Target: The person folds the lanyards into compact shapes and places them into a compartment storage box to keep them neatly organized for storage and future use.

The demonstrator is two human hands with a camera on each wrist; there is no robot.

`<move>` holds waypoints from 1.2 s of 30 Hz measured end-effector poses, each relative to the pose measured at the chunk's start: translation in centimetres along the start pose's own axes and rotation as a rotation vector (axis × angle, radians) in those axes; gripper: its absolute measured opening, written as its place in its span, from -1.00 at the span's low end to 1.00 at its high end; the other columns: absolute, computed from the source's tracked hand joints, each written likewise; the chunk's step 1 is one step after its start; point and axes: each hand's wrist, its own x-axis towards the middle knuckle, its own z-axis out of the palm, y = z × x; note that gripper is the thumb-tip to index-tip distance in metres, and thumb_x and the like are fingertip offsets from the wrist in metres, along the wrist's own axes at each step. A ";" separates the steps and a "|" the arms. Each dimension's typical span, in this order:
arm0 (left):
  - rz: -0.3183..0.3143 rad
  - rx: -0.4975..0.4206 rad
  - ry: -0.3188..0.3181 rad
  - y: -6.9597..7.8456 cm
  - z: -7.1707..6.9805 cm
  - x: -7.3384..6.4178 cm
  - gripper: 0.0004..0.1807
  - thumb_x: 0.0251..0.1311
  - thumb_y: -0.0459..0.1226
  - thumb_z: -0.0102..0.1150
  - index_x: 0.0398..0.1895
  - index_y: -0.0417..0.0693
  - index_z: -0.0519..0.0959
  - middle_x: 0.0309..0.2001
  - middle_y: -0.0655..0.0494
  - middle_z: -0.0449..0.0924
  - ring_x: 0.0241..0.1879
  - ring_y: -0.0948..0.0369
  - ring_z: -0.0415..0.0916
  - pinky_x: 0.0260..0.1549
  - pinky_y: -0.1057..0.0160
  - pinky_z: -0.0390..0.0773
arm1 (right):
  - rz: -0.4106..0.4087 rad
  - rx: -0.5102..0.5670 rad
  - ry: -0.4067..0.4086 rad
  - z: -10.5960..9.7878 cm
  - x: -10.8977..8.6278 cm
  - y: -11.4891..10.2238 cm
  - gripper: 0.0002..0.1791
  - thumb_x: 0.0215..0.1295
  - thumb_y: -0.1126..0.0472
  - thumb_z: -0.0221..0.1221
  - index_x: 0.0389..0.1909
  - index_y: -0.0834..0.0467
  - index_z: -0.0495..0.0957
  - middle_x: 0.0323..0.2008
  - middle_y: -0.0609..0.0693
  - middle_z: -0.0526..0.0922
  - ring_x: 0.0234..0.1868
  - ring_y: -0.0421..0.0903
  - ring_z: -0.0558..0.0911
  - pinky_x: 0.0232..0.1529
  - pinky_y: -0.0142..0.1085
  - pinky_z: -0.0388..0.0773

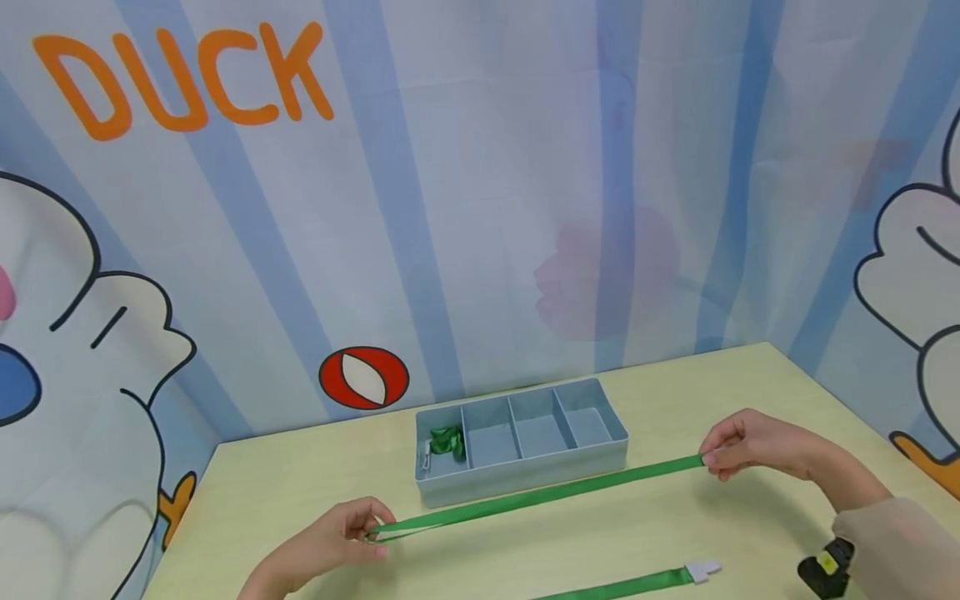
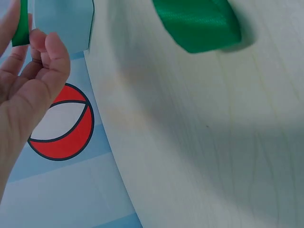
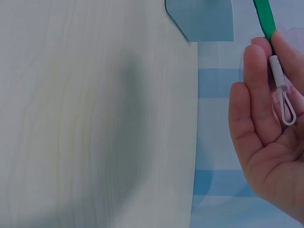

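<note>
A green lanyard (image 1: 540,497) stretches between the two hands above the table. At its looped end, the left hand (image 1: 351,533) holds the ribbon between thumb and fingers. The right hand (image 1: 757,446) pinches the other end; in the right wrist view a white clip with a narrow loop (image 3: 282,90) hangs against that hand's fingers. Nearer the front, a second green lanyard (image 1: 622,587) lies on the table with a white clip (image 1: 702,571) at its end, its remainder cut off by the frame. Behind the stretched lanyard stands a grey-blue divided tray (image 1: 525,483).
The tray's leftmost compartment holds a bunched green lanyard (image 1: 447,442) with a white clip. A printed curtain (image 1: 495,208) rises along the table's (image 1: 300,467) back edge. A black device (image 1: 827,568) is by the right sleeve (image 1: 900,550).
</note>
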 end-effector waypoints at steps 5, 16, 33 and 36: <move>-0.016 0.003 0.032 0.0 0.0 -0.2 -0.74 0.28 -0.21 0.09 -0.15 -0.25 0.49 -0.49 0.14 0.40 -0.46 0.21 0.28 -0.45 0.31 0.32 | -0.016 0.018 -0.016 0.0 0.1 -0.1 -0.80 0.34 0.36 0.04 -0.19 0.39 0.57 -0.37 -0.03 0.67 -0.33 -0.09 0.65 -0.17 -0.10 0.58; 0.008 0.108 0.067 -0.4 0.1 -0.2 -0.73 0.25 -0.22 0.12 -0.31 -0.33 0.51 -0.42 0.12 0.39 -0.33 0.16 0.28 -0.31 0.22 0.28 | -0.022 0.012 -0.034 0.4 -0.1 -0.6 -0.79 0.35 0.35 0.03 -0.18 0.42 0.56 -0.36 -0.06 0.67 -0.33 -0.10 0.65 -0.17 -0.14 0.59; -0.041 0.076 0.157 0.3 1.0 -0.5 -0.74 0.17 -0.25 0.21 -0.26 -0.34 0.61 -0.51 0.14 0.54 -0.46 0.21 0.37 -0.39 0.25 0.44 | 0.081 0.118 0.023 0.3 -0.8 0.1 -0.83 0.35 0.34 0.04 -0.22 0.24 0.61 -0.39 -0.06 0.66 -0.37 -0.16 0.64 -0.20 -0.22 0.60; -0.024 0.079 0.140 0.6 1.1 -0.6 -0.76 0.20 -0.26 0.18 -0.26 -0.34 0.60 -0.54 0.14 0.48 -0.47 0.20 0.35 -0.40 0.25 0.41 | 0.109 0.093 0.045 0.2 -1.0 -0.2 -0.83 0.35 0.31 0.05 -0.21 0.26 0.61 -0.39 -0.04 0.65 -0.39 -0.16 0.63 -0.23 -0.23 0.61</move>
